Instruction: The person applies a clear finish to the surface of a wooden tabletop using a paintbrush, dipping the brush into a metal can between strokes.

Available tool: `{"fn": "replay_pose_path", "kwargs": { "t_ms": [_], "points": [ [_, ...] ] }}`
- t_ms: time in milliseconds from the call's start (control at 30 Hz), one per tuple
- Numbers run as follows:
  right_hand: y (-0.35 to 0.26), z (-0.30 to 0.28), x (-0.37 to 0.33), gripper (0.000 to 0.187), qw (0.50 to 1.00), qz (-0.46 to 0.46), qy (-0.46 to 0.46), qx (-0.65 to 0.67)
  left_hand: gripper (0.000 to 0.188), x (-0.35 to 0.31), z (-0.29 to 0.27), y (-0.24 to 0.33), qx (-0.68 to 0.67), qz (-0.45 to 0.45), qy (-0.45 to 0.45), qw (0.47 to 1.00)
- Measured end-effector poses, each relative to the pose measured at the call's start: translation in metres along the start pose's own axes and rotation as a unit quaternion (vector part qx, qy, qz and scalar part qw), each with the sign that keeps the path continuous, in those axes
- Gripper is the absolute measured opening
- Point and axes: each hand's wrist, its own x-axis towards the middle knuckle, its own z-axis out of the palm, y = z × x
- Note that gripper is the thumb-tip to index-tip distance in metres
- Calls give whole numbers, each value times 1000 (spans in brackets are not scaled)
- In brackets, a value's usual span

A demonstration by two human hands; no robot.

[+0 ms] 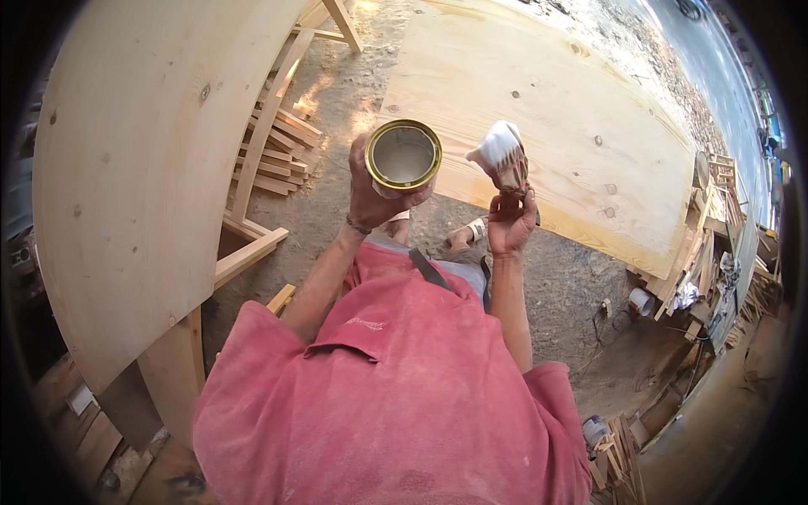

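My left hand [376, 192] is wrapped round an open metal can [404, 133] with a gold-coloured rim. The can is tipped toward me, and its inside looks greyish white; I cannot tell how much it contains. In my right hand [512, 220] a paintbrush [507, 160] is held up by its lower end, bristles uppermost. White stuff coats much of the bristles, with brown streaks showing through. Can and brush are apart, side by side, with a large pale plywood sheet [581, 118] beyond them.
Another plywood sheet [143, 160] stands close on my left. Beside it are a wooden frame [268, 118] and stacked wood strips [282, 156]. To the right lie scrap wood [694, 244] and a white bucket [641, 301]. More offcuts [619, 454] lie at the lower right.
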Motion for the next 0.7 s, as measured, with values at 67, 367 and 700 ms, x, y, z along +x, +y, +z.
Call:
{"fn": "replay_pose_path", "kwargs": {
  "t_ms": [67, 367, 700],
  "points": [
    [1, -20, 5, 17, 996, -24, 41, -74, 119, -11, -5, -10, -87, -19, 45, 995],
    [43, -51, 4, 20, 924, -54, 74, -372, 128, -30, -57, -31, -9, -85, 160, 983],
    [-231, -186, 4, 12, 820, -228, 177, -494, 118, -29, -79, -39, 106, -41, 174, 978]
  ]
}}
